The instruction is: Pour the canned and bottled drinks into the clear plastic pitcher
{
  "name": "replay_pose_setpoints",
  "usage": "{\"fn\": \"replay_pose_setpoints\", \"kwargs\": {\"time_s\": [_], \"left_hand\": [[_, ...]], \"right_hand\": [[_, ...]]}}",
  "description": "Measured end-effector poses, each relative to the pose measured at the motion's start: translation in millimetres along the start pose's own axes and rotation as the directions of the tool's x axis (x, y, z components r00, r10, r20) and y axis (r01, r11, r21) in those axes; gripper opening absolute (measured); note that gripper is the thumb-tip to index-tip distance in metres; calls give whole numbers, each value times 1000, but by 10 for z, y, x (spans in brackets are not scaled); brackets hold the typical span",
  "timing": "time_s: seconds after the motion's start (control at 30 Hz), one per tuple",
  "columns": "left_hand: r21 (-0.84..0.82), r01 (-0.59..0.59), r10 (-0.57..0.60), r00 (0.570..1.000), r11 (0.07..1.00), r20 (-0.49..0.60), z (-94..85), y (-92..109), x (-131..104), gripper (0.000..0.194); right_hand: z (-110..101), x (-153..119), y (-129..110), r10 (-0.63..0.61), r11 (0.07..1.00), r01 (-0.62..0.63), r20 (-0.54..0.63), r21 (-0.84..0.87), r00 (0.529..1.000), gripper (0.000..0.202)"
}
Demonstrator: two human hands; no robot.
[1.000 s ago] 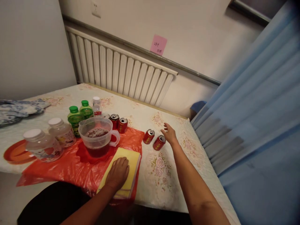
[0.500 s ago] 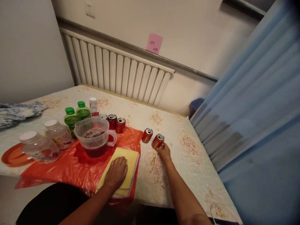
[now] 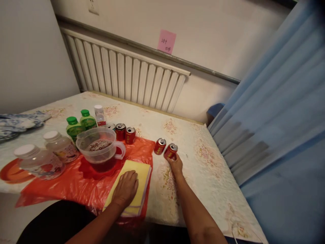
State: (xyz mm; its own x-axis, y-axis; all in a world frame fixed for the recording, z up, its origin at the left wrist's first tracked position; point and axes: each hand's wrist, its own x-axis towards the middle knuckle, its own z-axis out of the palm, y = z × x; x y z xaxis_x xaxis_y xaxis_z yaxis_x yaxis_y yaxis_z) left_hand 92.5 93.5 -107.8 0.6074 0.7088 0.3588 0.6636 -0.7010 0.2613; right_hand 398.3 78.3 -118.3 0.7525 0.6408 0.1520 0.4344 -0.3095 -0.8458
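Observation:
My left hand (image 3: 126, 187) lies flat on a folded yellow cloth (image 3: 140, 170), fingers stretched out and holding nothing. My right hand (image 3: 176, 166) is closed round the lower part of a small red drink can (image 3: 171, 151), which stands upright on the table. Just left of it stands a second red can (image 3: 160, 146), its top opened. A clear plastic jug (image 3: 96, 146) with dark, foamy liquid sits in a red dish (image 3: 85, 169), left of the cloth. Beyond the jug's handle are two more red cans, one of them a red can (image 3: 130, 135) with an opened top.
A red plastic sheet (image 3: 63, 184) lies under the jug and cloth. To the left stand two clear jars (image 3: 42, 164) with white lids, green-capped bottles (image 3: 87, 120), a white-capped bottle (image 3: 100, 115) and an orange plate (image 3: 10, 171). A blue curtain (image 3: 269, 135) hangs on the right.
The camera view has tilted slightly. My right hand stays at the same can, wrapped a little further round it. My left hand has not moved on the cloth.

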Motion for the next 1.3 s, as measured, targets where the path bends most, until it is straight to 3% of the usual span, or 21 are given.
{"fn": "replay_pose_setpoints", "kwargs": {"time_s": [1.3], "left_hand": [[-13, 15, -15, 1000, 1000, -20, 25, -5, -5, 20]], "right_hand": [[47, 4, -21, -4, 997, 4, 3, -77, 1000, 50]]}}
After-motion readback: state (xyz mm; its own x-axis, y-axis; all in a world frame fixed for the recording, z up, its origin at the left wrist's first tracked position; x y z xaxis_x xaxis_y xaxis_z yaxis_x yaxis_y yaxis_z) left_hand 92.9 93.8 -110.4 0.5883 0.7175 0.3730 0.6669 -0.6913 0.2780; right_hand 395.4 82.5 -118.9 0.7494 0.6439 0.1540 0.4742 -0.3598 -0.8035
